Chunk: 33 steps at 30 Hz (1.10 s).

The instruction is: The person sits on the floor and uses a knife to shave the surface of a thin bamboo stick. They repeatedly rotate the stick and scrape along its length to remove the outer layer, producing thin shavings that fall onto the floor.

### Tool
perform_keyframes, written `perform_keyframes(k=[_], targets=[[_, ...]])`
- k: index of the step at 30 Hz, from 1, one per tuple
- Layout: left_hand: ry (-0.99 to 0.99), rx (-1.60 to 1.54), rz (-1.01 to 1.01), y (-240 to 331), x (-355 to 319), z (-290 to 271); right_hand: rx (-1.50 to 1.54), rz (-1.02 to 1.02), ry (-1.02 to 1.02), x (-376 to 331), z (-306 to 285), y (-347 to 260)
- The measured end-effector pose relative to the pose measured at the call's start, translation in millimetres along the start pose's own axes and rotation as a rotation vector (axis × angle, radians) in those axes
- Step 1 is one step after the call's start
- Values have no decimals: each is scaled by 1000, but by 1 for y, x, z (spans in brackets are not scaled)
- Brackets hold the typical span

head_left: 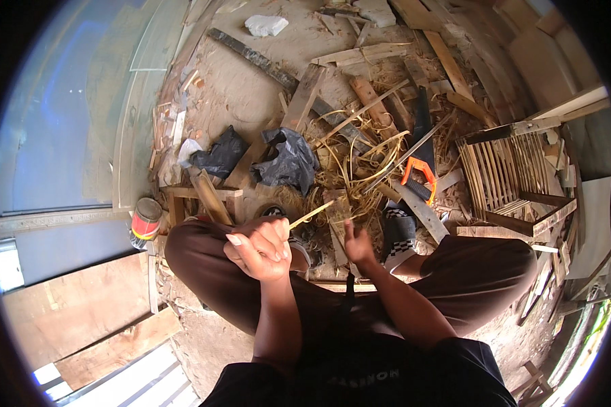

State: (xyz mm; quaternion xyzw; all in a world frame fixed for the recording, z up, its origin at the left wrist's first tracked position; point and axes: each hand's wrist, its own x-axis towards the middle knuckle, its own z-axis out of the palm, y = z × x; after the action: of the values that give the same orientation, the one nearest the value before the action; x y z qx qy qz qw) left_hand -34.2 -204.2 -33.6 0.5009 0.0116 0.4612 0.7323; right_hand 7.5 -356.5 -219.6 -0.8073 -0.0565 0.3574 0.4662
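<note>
The left hand is closed round the near end of a thin, pale strip, which pokes up and out to the right in front of the person's lap. Gripping it at one end seems meant to leave most of its length free. The right hand sits just beyond the strip's free end, thumb raised; its fingers are blurred, and I cannot tell whether they hold anything.

The knees are spread wide, probably to keep the space between them open for the hands. A plank lies there, perhaps as a work surface. Curly shavings heap just past it, likely where they drop. The saw lies with its orange handle toward the person, handy for the right arm. A slatted frame stands farther right, out of the way, and a can sits near the left knee.
</note>
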Motion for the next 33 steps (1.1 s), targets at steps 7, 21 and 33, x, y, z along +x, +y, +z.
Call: perform_keyframes(k=[7, 21, 33], targets=[[-28, 9, 17, -3, -3, 1, -68, -82, -18, -6, -6, 8], [83, 46, 33, -4, -2, 5, -263, 294, 9, 12, -3, 65], [128, -5, 71, 1, -4, -7, -277, 244, -149, 15, -9, 59]])
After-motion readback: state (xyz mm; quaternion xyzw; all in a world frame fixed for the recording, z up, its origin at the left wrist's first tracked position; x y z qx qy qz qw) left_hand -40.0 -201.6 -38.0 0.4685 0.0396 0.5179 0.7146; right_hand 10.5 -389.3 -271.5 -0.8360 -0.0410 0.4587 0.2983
